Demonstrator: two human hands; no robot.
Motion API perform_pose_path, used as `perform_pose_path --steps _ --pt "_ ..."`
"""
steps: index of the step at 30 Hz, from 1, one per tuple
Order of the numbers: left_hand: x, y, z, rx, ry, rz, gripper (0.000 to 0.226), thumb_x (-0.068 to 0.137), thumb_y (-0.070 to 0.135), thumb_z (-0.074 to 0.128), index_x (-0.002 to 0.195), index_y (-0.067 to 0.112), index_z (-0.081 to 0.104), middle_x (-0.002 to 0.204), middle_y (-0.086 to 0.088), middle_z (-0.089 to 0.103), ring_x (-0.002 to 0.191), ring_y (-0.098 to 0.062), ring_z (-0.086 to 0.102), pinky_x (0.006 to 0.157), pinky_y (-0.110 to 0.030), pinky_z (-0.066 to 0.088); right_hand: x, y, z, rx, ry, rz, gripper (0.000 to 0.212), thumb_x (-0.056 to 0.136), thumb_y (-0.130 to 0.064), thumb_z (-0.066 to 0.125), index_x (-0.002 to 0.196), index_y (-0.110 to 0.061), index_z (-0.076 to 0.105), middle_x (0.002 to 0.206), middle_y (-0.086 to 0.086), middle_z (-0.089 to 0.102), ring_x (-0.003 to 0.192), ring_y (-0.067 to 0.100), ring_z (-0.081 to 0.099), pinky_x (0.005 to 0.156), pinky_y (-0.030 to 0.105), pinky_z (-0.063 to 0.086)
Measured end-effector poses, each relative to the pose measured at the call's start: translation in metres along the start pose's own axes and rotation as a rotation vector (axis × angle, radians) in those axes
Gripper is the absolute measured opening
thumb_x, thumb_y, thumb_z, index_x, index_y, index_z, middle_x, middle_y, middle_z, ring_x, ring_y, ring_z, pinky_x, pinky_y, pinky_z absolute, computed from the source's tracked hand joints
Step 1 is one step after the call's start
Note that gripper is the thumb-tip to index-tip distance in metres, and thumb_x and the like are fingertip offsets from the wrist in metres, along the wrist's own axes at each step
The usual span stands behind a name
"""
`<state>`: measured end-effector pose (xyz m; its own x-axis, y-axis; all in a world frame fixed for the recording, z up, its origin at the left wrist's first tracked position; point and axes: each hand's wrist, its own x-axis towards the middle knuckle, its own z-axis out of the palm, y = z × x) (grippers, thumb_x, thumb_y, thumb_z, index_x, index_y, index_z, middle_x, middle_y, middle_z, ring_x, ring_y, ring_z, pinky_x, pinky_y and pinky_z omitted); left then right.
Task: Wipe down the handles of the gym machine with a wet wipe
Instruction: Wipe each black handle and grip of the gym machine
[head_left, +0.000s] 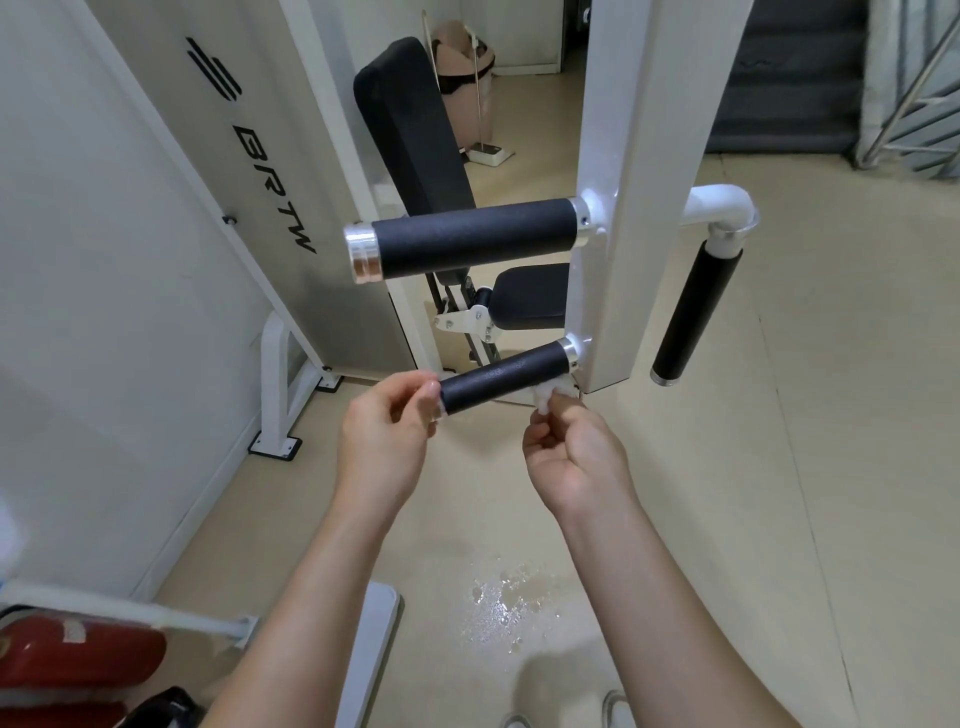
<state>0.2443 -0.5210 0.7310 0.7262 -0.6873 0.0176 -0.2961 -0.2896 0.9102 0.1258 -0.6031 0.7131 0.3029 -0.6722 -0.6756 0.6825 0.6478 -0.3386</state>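
1. Left hand (387, 421) pinches the free end of the lower handle (506, 376), a black textured grip low on the white post (602, 312).
2. Right hand (571, 452) clamps a crumpled white wipe (548, 392) against that handle's underside, beside the post.
3. Risk: the small wad could slip free, and drips could feed the floor puddle (501, 597).

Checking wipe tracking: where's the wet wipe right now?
Head view, centre-right: the wet wipe is pinched in the right hand, against the underside of the lower handle near its mounted end.
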Motion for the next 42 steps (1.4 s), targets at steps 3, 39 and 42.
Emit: perform_pose_path --steps 3,39,42 --pt "-0.006 0.000 -0.001 -0.041 0.033 0.072 0.025 0.083 0.004 0.068 0.091 0.027 0.072 0.096 0.005 0.069 0.090 -0.009 0.066 0.083 -0.025 0.053 -0.011 -0.002 -0.009 -0.011 -0.168 0.008 0.024 0.093 0.007 0.042 0.093 -0.011 0.057 0.068 0.003 0.055 0.057 0.010 0.046 0.046 0.017 0.038" --pt "-0.083 0.058 0.048 -0.307 -0.470 0.104 0.014 0.083 0.004 0.068 0.086 0.014 0.077 0.080 -0.010 0.073 0.063 -0.011 0.053 0.058 -0.020 0.043 -0.101 -0.119 -0.059 -0.843 -0.445 -0.420 0.011 0.093 -0.007 0.056 0.082 -0.010 0.057 0.088 0.008 0.074 0.081 0.019 0.071 0.058 0.026 0.051" --pt "-0.089 0.071 0.078 -0.304 -0.359 0.099 0.013 0.086 0.009 0.066 0.080 0.016 0.075 0.066 -0.001 0.066 0.059 -0.010 0.050 0.057 -0.019 0.042 -0.095 -0.150 -0.067 -0.786 -0.407 -0.419 0.014 0.095 -0.010 0.053 0.081 -0.015 0.054 0.088 0.008 0.074 0.081 0.023 0.070 0.051 0.023 0.047"
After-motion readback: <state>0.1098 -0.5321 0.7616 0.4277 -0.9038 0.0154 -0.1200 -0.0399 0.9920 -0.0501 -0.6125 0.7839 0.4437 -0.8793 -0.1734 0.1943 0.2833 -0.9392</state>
